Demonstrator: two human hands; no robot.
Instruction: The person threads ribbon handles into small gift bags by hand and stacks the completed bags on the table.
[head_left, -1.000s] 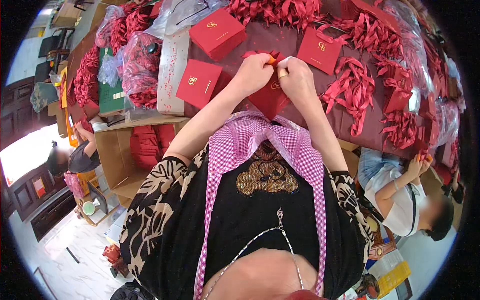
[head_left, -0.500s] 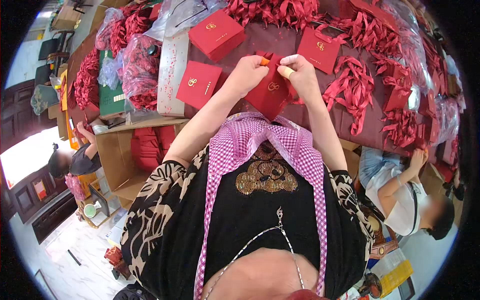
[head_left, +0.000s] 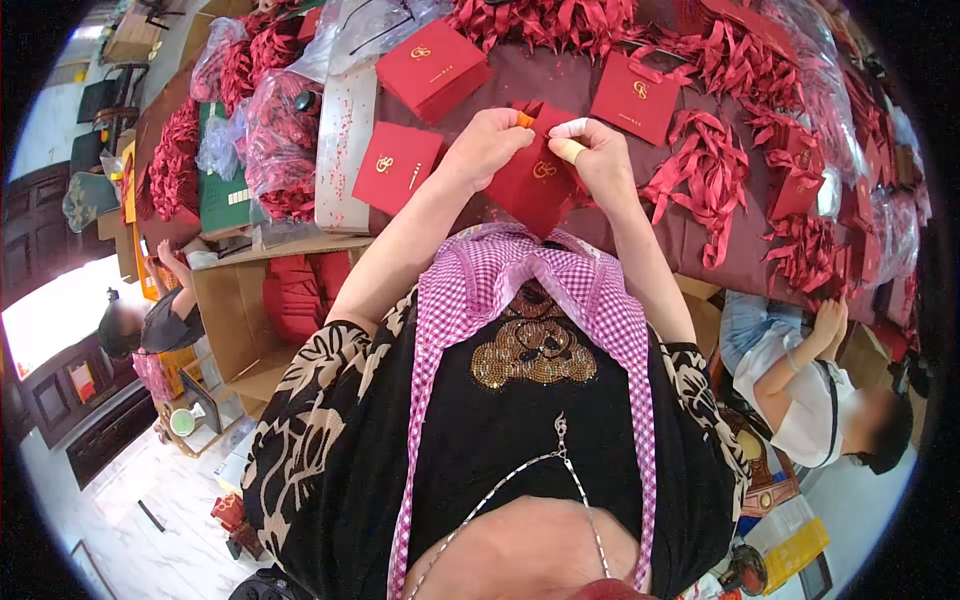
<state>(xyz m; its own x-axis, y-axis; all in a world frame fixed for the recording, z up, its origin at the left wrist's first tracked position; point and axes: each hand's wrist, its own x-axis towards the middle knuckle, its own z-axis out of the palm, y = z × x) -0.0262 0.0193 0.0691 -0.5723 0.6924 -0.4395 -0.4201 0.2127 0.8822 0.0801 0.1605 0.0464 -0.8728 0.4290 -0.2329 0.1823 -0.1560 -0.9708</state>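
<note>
Your two bare hands work over a maroon-covered table (head_left: 485, 215), holding a dark red paper bag with a gold monogram (head_left: 535, 185) directly in front of your pink-and-white checked apron (head_left: 450, 290). Your left hand (head_left: 490, 148), an orange cover on one fingertip, pinches the bag's upper left edge between thumb and forefinger. Your right hand (head_left: 600, 160), with white and pale yellow finger coverings, brings thumb and forefinger together at the upper right edge; whether a ribbon lies between them, you cannot tell from this view. A flat red square bag (head_left: 398, 168) lies near your left wrist, below a stack of red bags (head_left: 432, 70). Beyond your right hand sit a red bag with a ribbon handle (head_left: 635, 100) and a loose pile of red ribbons (head_left: 703, 185). An open brown cardboard box (head_left: 235, 320) holding red items stands beside your left arm, and a person in a white top (head_left: 805, 425) sits off to your right.
</note>
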